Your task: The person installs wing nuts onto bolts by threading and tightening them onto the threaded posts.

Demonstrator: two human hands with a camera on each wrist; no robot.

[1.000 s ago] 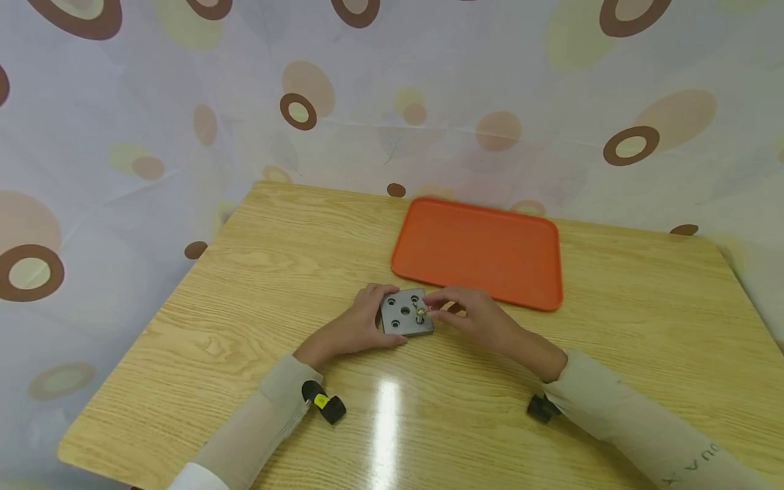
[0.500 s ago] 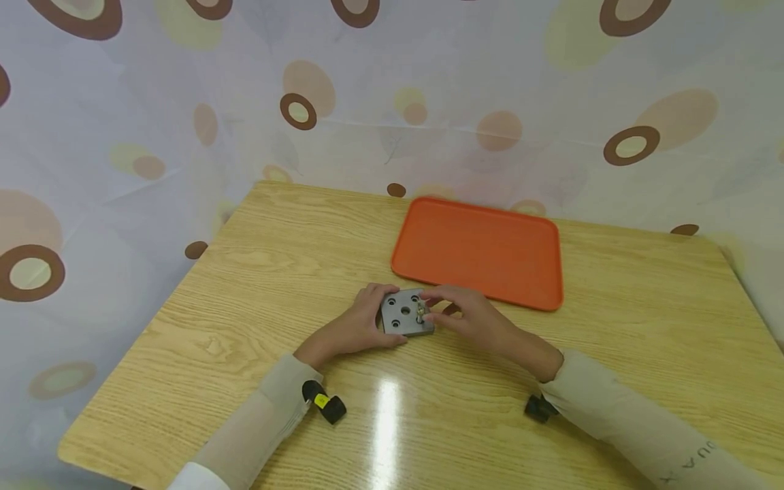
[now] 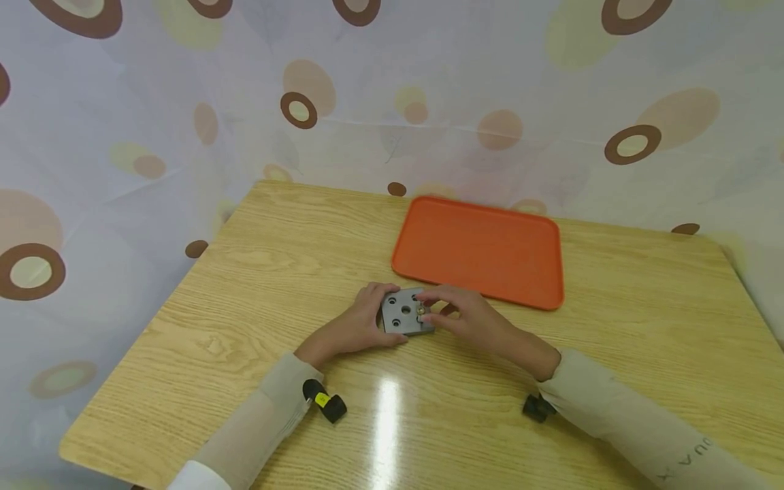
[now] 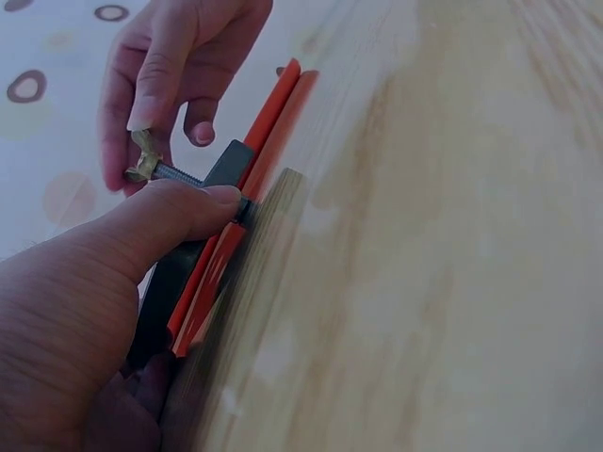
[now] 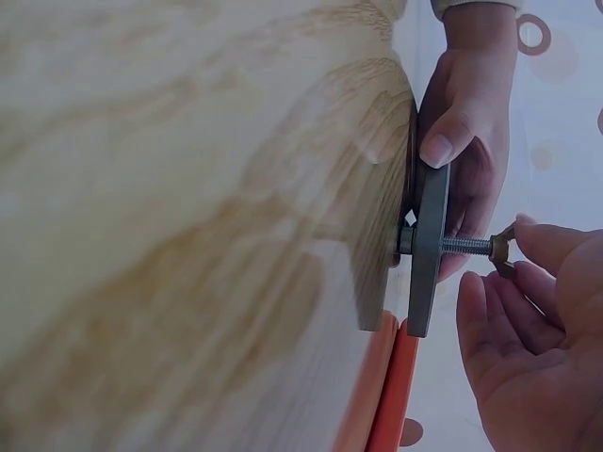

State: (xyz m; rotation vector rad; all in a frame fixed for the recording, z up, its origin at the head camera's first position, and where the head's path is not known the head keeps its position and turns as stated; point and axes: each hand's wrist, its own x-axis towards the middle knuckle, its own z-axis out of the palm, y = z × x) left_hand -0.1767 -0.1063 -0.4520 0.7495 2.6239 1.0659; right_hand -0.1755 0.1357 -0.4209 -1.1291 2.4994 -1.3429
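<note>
A grey square metal plate [image 3: 394,313] with several holes is held by its edges in my left hand [image 3: 355,325], thumb at the near side and fingers at the far side. A threaded bolt [image 5: 464,246] sticks up through the plate near its right edge, its head [image 5: 407,239] showing underneath, close over the table. On the bolt's upper end sits a brass-coloured wing nut [image 5: 500,250]. My right hand [image 3: 480,325] pinches the wing nut's wings between thumb and fingertips, well above the plate's face in the right wrist view.
An orange tray [image 3: 484,252] lies just behind the plate on the wood-grain table [image 3: 275,272]. A patterned curtain [image 3: 429,82] hangs along the table's back and left side. Each forearm wears a beige sleeve [image 3: 263,408] with a small black camera [image 3: 324,401] at the wrist.
My right hand has shifted slightly left and its fingers have moved around the wing nut, whose wings now stand at a different angle. The left hand and plate stay put.
</note>
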